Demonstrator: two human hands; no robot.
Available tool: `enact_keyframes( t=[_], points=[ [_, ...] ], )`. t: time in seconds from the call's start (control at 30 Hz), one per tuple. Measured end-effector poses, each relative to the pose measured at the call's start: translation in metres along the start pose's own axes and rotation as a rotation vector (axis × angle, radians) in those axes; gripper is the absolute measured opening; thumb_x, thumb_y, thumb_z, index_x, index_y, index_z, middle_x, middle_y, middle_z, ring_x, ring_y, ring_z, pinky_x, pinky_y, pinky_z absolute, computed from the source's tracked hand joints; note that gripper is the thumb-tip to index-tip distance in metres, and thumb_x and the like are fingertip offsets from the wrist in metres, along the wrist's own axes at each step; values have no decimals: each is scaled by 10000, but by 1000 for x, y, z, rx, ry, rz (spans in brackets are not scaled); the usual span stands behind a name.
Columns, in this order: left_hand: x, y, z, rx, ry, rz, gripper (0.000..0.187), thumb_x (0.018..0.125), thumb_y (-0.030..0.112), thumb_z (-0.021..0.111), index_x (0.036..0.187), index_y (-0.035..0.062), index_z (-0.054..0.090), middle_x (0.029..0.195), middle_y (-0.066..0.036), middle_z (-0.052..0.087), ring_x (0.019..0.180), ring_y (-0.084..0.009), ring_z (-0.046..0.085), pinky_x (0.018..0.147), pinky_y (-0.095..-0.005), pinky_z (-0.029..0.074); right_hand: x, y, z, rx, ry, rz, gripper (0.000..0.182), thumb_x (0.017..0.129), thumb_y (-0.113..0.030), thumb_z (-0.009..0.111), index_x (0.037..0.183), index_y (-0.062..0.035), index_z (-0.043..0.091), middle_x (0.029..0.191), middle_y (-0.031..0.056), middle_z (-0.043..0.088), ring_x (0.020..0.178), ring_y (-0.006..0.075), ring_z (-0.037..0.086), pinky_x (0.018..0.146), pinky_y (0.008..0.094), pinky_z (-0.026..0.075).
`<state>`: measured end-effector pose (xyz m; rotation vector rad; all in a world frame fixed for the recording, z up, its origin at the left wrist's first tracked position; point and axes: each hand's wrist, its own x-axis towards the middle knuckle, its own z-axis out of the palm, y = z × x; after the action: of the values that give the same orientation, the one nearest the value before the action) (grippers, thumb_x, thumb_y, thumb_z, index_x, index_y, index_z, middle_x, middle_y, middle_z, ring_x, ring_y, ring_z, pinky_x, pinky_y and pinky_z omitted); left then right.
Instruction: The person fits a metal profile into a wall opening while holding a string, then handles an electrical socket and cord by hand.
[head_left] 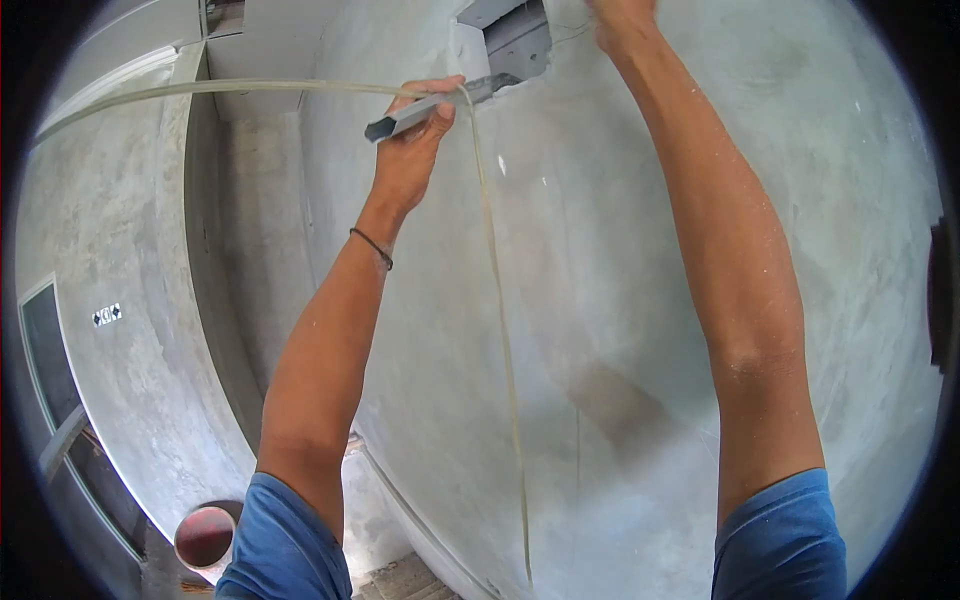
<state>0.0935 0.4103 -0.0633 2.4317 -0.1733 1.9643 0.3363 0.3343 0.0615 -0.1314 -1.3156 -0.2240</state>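
My left hand [408,160] is raised and closed around a grey metal channel [408,118], its hollow end pointing left and down. The channel's far end reaches the lower edge of a rectangular opening [520,45] in the grey wall. A pale, thin hose [270,86] runs in from the left to this hand. From the hand it hangs down along the wall. My right hand [625,18] is up at the top edge of the view, right of the opening, with its fingers cut off by the frame.
The smooth grey plastered wall [620,300] fills the middle and right. At left stands another plastered wall [130,230] with a small black-and-white marker [107,315] and a framed opening [55,340]. A reddish round container [205,537] is low at left, near my sleeve.
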Motion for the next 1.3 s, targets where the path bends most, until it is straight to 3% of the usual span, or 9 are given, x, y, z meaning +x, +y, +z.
enact_keyframes(
  t=[0.07,0.1,0.17,0.23,0.4,0.63,0.87,1.03,1.3],
  points=[
    [-7,-2,-6,-88,42,-20,383,992,321,698,1251,68,574,1409,-89,598,1314,-171,524,1111,-339,456,8,15,-6,-227,558,-35,316,893,-156,612,919,150,689,819,217,698,821,355,676,772,453,536],
    [-11,0,-8,-126,78,-86,385,997,296,695,1276,65,566,1422,-96,582,1313,-162,521,1116,-334,459,24,67,12,-525,615,-265,270,932,-128,607,894,131,674,719,166,655,624,301,641,565,429,502],
    [-10,2,-8,-163,112,-150,389,1001,271,692,1302,63,559,1436,-104,565,1313,-153,519,1121,-328,462,-28,23,21,-441,-192,62,235,854,-228,739,877,5,764,907,192,761,798,336,727,726,457,561],
    [-7,5,-6,-247,164,-172,417,1012,242,678,1361,59,541,1426,-128,571,1306,-161,531,1115,-327,467,-57,12,24,-238,-791,427,491,919,-510,729,909,-19,735,891,150,749,573,104,483,529,314,434],
    [26,19,-12,-292,255,-242,498,1005,284,691,1407,44,521,1423,-136,576,1295,-219,556,1057,-357,501,-99,19,47,236,-1093,617,494,895,-514,783,922,-38,653,887,220,721,435,31,314,361,249,188],
    [67,24,-15,-80,369,-341,567,1006,357,674,1355,-53,499,1304,-195,611,1136,-326,653,956,-461,624,-95,38,60,263,-861,546,199,940,-149,681,1048,17,663,730,54,624,486,69,434,405,243,241],
    [106,35,-16,-228,906,-406,599,1024,353,628,1328,-133,454,1239,-233,610,978,-366,717,762,-434,694,7,-5,-12,255,-330,351,186,932,-189,667,996,-18,702,797,70,666,659,175,573,633,369,495],
    [119,29,-11,-231,921,-385,629,1042,324,586,1387,-149,356,1340,-269,521,1054,-432,683,804,-489,684,28,-21,-30,455,-122,166,166,952,-42,592,808,12,651,600,66,549,385,100,344,372,287,189],
    [116,-14,22,-513,835,-462,580,1017,207,589,1432,-103,328,1404,-283,455,1171,-490,614,825,-598,659,21,-28,-27,430,-76,95,151,921,-36,611,784,18,648,596,72,553,395,113,374,372,306,216]
  ],
)
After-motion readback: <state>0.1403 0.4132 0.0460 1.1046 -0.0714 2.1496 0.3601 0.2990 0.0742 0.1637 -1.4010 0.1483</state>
